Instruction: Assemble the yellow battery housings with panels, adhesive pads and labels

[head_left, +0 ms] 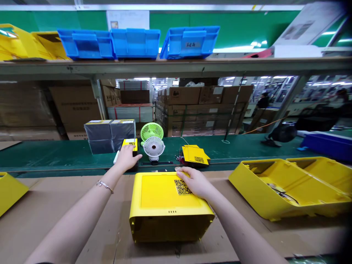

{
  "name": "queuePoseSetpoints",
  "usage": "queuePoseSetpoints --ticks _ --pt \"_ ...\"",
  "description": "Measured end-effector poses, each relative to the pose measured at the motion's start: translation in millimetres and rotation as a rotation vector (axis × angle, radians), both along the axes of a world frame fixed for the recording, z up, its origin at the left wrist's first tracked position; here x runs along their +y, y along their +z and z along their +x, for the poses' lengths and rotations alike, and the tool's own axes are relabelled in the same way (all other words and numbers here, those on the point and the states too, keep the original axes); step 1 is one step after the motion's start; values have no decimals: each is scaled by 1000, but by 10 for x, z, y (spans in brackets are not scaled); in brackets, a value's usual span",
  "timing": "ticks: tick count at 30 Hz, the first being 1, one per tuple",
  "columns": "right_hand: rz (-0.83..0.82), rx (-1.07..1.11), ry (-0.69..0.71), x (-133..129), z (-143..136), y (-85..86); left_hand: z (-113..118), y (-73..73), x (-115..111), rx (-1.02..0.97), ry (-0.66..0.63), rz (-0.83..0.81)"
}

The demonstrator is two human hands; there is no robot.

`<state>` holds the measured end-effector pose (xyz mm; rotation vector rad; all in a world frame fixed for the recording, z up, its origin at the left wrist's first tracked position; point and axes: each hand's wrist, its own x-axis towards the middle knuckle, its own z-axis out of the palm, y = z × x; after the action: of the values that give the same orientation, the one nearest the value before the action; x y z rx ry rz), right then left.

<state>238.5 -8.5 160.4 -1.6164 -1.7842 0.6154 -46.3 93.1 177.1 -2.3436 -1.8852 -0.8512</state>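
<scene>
Cardboard (108, 223) bears a likely light, rigid plastic housing (156, 194), best held edgewise, your right hand (197, 182) curling fingers over it, left hand (127, 157) spread.

Smooth yellow plastic with a soft sheen forms the housing (156, 192) under my right hand (195, 182), and similar molded plastic the open shell (254, 192) to its right. A shiny metal bracelet (105, 185) glints on my left arm (78, 216) above matt brown cardboard (49, 205), which gives way to a smooth green worktop (68, 156) with a faint sheen. Glossy blue plastic bins (136, 44) stand overhead; white paper (129, 20) hangs behind them, flat and matt.
</scene>
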Motion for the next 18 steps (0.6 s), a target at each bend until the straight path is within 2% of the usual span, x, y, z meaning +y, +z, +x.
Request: queuePoseSetpoints --ticks 4,7,10,14,18 --pt "-27 45 -11 -6 13 -5 -199 -177 336 66 131 -16" --pt "-30 54 -23 -10 16 0 -274 -318 397 128 146 -32" --pt "-33 52 -25 -8 20 -3 -314 -360 361 186 133 0" --pt "-23 55 -16 6 28 -26 -354 -218 256 236 101 58" --pt "-10 49 -20 16 29 -46 -384 123 95 210 127 173"
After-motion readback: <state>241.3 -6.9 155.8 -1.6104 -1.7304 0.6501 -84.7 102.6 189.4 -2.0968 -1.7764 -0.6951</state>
